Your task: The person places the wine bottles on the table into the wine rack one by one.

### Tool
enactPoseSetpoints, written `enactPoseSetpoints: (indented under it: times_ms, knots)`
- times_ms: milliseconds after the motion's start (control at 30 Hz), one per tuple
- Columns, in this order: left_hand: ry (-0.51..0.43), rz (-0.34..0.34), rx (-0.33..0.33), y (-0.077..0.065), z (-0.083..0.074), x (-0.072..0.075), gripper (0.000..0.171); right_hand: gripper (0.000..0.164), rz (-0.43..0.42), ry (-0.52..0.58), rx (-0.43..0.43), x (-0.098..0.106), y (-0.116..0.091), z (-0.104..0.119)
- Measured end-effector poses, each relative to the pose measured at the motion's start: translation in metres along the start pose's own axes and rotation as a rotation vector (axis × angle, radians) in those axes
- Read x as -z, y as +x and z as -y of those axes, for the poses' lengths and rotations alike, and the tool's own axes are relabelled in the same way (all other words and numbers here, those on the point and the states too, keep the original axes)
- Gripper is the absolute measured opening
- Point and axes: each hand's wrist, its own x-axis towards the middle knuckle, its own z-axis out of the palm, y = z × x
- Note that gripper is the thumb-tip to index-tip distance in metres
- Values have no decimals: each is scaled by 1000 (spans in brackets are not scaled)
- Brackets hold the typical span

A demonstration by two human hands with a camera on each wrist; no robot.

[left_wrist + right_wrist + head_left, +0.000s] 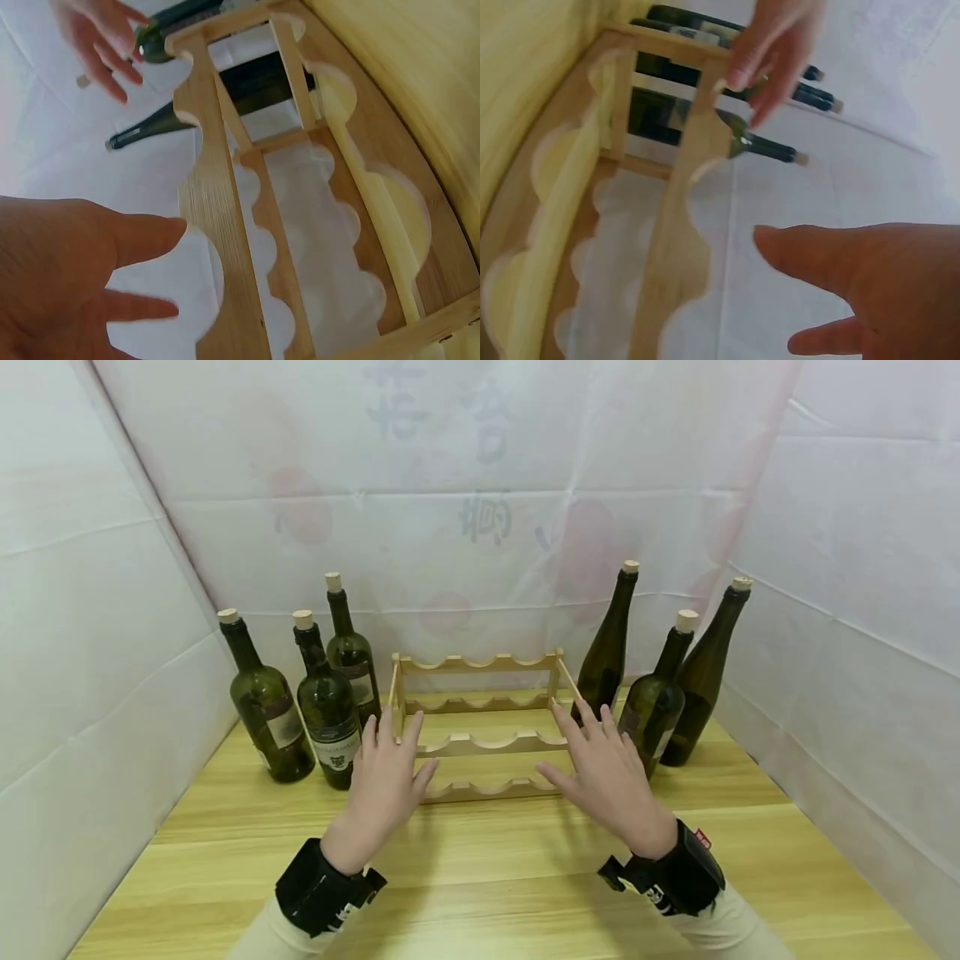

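A wooden rack [465, 747] is standing on the table [487, 877], its long axis running left to right between bottles [328, 706]. From afar, I am seeing it lying between left hand [384, 785] and right hand [606, 781], both about equally near, fingers spread, gripping nothing.

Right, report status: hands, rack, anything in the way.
Left hand and right hand open, holding nothing. Wooden rack upright, no bottles in it. Corked bottles flank it, three each side; possible snags.
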Motion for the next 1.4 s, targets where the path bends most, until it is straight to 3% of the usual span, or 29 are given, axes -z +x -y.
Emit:
enactPoseSetpoints:
  times_ms: [167, 367, 400, 600, 667, 767, 867, 967, 1067, 1167, 1400]
  knots:
    - [-105, 3, -13, 7, 11, -2, 54, 80, -40, -22, 6, 16, 5, -10]
    - [-178, 9, -10, 15, 19, -6, 47, 67, -47, 91, -63, 32, 4, -37]
    - [-188, 12, -7, 16, 21, -7, 47, 66, -47, 114, -77, 30, 4, -47]
    - [-241, 55, 38, 20, 31, -6, 50, 71, -98, 137, -93, -33, 8, -151]
    - [-253, 73, 43, 22, 34, -4, 53, 75, -78, 170, -108, -37, 9, -167]
    - [-258, 93, 28, 25, 39, -2, 59, 74, -57, 193, -122, -24, 7, -168]
    - [-265, 106, 5, 28, 43, 0, 61, 79, -1, 199, -180, 10, 4, -142]
    - [-286, 137, -8, 31, 47, 0, 50, 86, 61, 171, -258, 44, 3, -115]
    - [-303, 165, -8, 32, 49, 0, 31, 83, 81, 140, -303, 62, 1, -105]
    - [-301, 172, -8, 32, 50, 1, 21, 81, 74, 127, -340, 71, -1, -103]
    - [-299, 177, 5, 31, 52, 3, 18, 88, 25, 116, -364, 77, 7, -111]
